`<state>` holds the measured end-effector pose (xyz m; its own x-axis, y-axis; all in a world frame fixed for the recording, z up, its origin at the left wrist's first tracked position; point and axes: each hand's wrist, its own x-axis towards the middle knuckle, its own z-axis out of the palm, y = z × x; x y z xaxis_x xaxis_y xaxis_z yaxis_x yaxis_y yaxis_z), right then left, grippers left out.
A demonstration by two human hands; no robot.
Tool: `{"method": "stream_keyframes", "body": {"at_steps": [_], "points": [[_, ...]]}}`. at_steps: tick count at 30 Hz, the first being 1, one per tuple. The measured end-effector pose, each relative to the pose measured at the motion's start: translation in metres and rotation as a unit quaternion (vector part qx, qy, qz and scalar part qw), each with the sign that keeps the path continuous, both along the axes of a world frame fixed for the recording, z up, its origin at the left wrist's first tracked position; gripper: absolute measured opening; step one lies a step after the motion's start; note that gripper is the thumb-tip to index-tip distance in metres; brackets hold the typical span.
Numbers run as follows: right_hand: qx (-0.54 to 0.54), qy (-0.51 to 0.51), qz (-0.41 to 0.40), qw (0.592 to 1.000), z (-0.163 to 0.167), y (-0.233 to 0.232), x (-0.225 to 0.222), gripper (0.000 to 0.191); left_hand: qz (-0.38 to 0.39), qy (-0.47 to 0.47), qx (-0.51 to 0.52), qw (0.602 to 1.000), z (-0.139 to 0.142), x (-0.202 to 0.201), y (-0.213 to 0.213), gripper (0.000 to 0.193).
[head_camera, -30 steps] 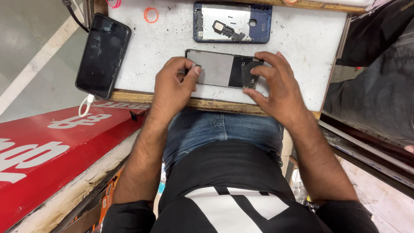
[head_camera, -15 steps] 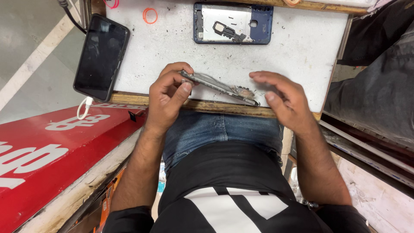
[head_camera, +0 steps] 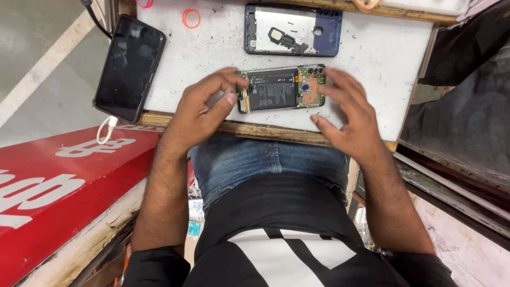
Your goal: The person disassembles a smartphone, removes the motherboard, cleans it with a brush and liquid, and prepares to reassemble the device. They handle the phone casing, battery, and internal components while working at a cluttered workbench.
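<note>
Two hands frame the opened phone (head_camera: 281, 89) as I look down from the head camera. It lies flat, insides up, on the scuffed white work surface (head_camera: 372, 58), close to the worn wooden front edge. Its shape is a slim rectangle: a matte black battery fills the middle, and a green circuit board with small metal shields and a patch of copper colour sits at the right end.

My left hand (head_camera: 204, 109) meets the phone's left short end, the thumb and forefinger pinched together against that edge, the other fingers curled in. My right hand (head_camera: 348, 114) has its fingers spread and loose; the fingertips reach the phone's right end by the circuit board, but I cannot tell whether they press it or just hover over it.

Just beyond the phone lies a blue plastic back cover (head_camera: 292, 29), hollow side up, with a pale lining and a small dark part inside. Well to the left rests a glossy black phone (head_camera: 129, 68) with rounded corners, a white cable at its lower end. An orange rubber ring (head_camera: 191, 18) lies near the far edge. The surface is flecked with dark specks.
</note>
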<state>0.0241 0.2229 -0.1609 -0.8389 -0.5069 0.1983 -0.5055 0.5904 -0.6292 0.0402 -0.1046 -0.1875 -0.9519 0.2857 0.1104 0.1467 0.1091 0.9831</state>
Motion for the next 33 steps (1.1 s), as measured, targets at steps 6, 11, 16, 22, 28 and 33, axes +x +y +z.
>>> {"method": "stream_keyframes", "body": {"at_steps": [6, 11, 16, 22, 28, 33], "points": [[0.081, -0.045, -0.013, 0.996, 0.016, -0.012, -0.014, 0.067, 0.044, 0.003, -0.205, 0.978, 0.016, -0.002, 0.017, 0.015], [0.099, -0.063, -0.043, 0.992, 0.026, -0.022, -0.016, 0.057, 0.053, 0.140, -0.312, 0.938, 0.010, -0.001, 0.036, 0.015], [0.080, -0.056, -0.078, 0.992, 0.027, -0.027, -0.017, 0.049, 0.082, 0.191, -0.336, 0.918, 0.005, 0.002, 0.046, 0.014], [0.143, 0.071, -0.065, 0.985, 0.021, -0.040, -0.024, 0.016, 0.120, -0.012, -0.175, 0.977, 0.004, -0.006, 0.056, 0.038], [0.252, 0.165, 0.014, 0.953, 0.016, -0.047, -0.037, 0.017, 0.142, 0.084, -0.171, 0.971, -0.005, -0.008, 0.053, 0.026], [0.350, 0.231, 0.102, 0.902, 0.015, -0.042, -0.043, 0.025, 0.148, 0.089, -0.166, 0.971, -0.016, -0.007, 0.051, 0.023]]}}
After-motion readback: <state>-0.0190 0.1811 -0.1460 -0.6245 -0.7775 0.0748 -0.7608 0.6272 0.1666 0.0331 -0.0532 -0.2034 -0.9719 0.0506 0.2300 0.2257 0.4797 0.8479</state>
